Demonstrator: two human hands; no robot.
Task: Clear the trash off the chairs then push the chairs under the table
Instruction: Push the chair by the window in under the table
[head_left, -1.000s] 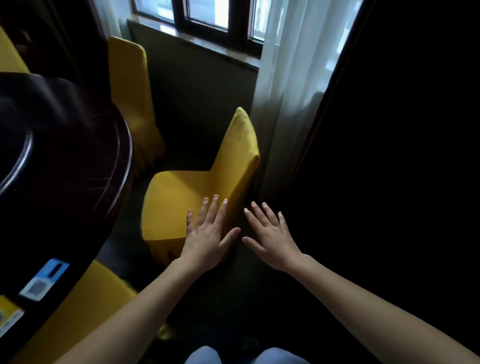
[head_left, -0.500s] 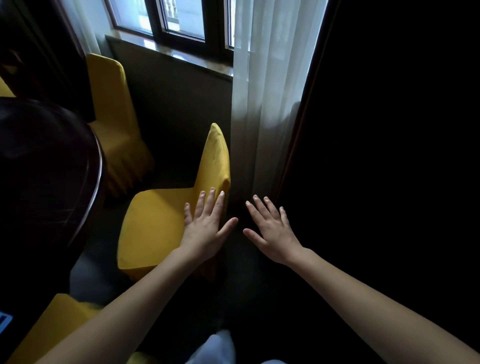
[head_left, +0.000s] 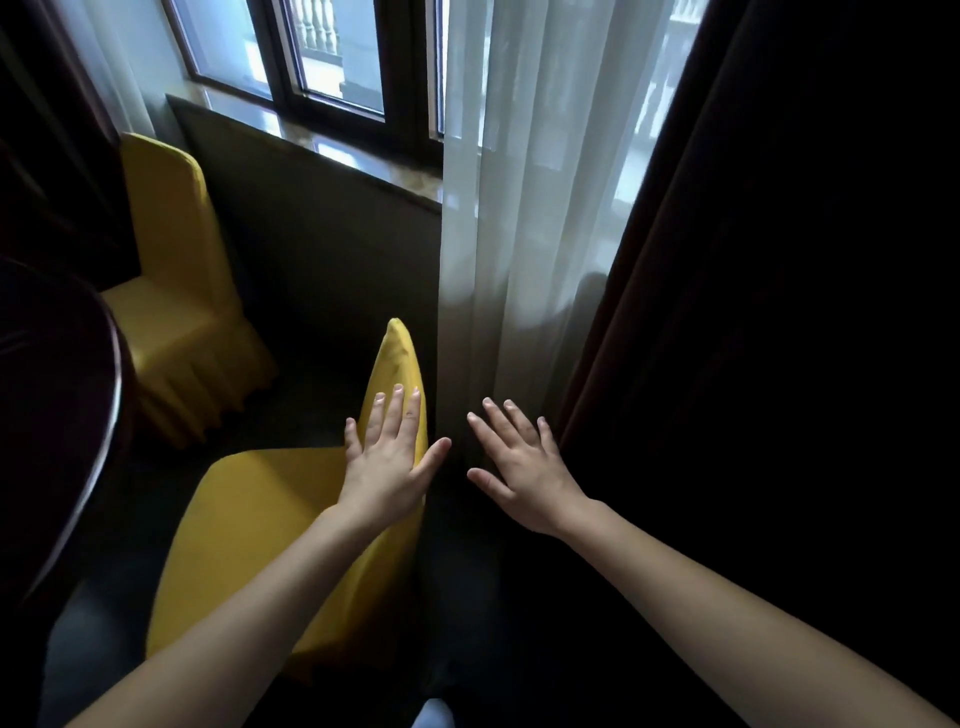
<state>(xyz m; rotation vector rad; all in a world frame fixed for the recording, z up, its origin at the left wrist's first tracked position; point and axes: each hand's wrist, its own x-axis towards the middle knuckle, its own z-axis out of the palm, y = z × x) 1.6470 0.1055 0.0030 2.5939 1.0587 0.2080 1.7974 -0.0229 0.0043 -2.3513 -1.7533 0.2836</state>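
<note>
Chair (head_left: 249, 530) seat looks bare, your left hand (head_left: 387, 462) flat and empty-gripped on its backrest, right hand (head_left: 519, 467) spread beside it, so push toward the table (head_left: 67, 415).

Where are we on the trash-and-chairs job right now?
Done: no trash shows on the near chair's seat or on the far chair. In hand: left hand is open over the near chair's backrest, right hand open beside it, apparently lining up a push. Left: both chairs stand clear of the table, so neither is tucked under.
</note>
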